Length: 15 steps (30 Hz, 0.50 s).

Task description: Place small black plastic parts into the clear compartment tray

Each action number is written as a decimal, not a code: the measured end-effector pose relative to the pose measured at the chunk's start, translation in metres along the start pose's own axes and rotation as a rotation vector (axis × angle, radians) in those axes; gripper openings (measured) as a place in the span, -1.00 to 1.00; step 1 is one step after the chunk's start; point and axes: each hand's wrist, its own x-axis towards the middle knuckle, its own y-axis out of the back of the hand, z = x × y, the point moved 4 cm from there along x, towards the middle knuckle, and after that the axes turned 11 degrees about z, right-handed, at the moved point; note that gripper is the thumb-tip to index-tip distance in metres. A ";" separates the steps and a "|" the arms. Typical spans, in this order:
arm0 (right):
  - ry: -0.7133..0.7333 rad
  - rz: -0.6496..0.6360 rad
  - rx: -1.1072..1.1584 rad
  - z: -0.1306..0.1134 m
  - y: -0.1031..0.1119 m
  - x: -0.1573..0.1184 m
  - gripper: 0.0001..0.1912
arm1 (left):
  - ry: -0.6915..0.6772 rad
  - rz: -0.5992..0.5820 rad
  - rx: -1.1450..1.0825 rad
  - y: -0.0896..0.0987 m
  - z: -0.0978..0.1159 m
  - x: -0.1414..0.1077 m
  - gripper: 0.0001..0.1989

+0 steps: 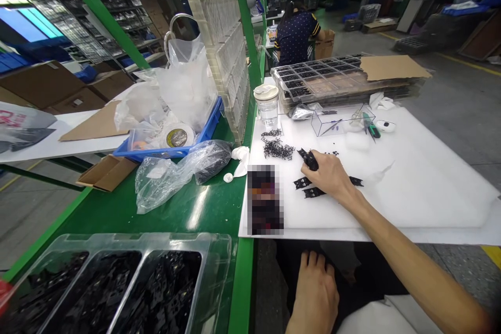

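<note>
My right hand (331,173) is over the white foam sheet (422,177), its fingers closed on a black plastic part (308,158). Just under and beside that hand, more flat black plastic parts (313,193) lie on the foam. My left hand (316,284) rests on my dark-clothed lap below the table edge, fingers stretched out and holding nothing. Beyond the right hand, to its left, is a pile of small thin black pieces (278,150). A pixelated dark rectangle (265,201) lies at the sheet's left edge.
Behind are a lidded plastic jar (268,107), a clear box (332,124), a green-handled tool (371,126) and stacked compartment trays (324,78). A divided tray of black parts (211,250) sits on the green bench, near a blue bin (156,152). A person (296,31) sits farther back.
</note>
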 end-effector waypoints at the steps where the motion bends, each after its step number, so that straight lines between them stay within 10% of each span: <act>1: -0.007 0.005 0.009 0.000 0.000 0.000 -0.72 | 0.001 0.000 -0.001 0.000 0.000 0.000 -0.68; 15: -0.085 0.130 0.128 0.003 0.007 0.002 -0.66 | 0.014 -0.008 -0.016 0.008 0.001 -0.001 -0.70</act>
